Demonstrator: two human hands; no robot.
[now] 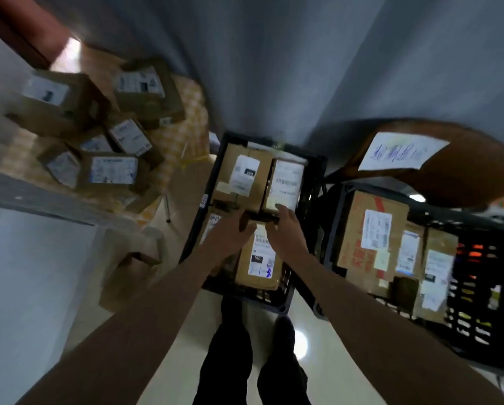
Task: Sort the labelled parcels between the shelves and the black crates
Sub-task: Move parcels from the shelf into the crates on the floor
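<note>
Two hands, left hand and right hand, grip a small dark object over the black crate. The nearest parcel has a label reading "150".

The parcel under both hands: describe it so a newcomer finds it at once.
Find the black crate at the person's feet, the middle one. The parcel fills its near right corner, between the left hand and right hand. Its label alone carries a black "150" patch.

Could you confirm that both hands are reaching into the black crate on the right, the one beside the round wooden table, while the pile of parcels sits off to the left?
Not quite: in the head view the left hand and right hand reach into the middle black crate, not the right crate beside the round wooden table. The pile of parcels does sit off to the left.
</note>
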